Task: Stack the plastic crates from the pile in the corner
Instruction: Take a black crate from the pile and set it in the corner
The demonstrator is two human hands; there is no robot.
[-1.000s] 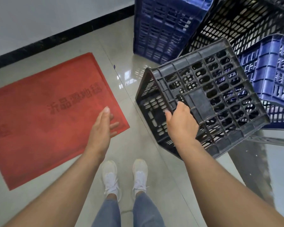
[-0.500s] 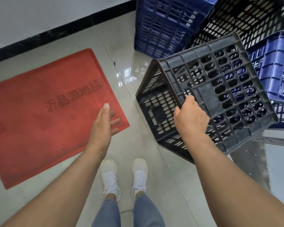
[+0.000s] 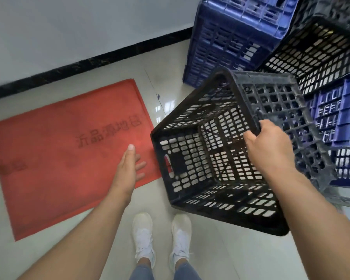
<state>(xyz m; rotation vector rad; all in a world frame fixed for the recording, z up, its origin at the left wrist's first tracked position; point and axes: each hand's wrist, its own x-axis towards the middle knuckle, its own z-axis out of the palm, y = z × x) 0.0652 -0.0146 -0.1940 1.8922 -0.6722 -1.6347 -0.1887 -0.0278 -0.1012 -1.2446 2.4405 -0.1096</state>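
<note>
My right hand (image 3: 271, 146) grips the rim of a black slotted plastic crate (image 3: 200, 158), which hangs tilted in the air with its open mouth turned towards me and to the left. My left hand (image 3: 129, 168) hovers flat and empty, fingers apart, just left of the crate's near corner, not touching it. Behind the held crate lies the corner pile: a tall blue crate (image 3: 230, 37) on its side, another black crate (image 3: 321, 51) and a smaller blue crate (image 3: 337, 118) at the right edge.
A red floor mat (image 3: 65, 154) with printed characters lies on the pale tiles to the left. A white wall with a black skirting strip (image 3: 89, 63) runs along the back. My white shoes (image 3: 162, 239) stand below the crate.
The black crate has swung up and round, so its open mouth now faces me instead of its base. My right hand shifted on the rim. My left hand stayed beside it.
</note>
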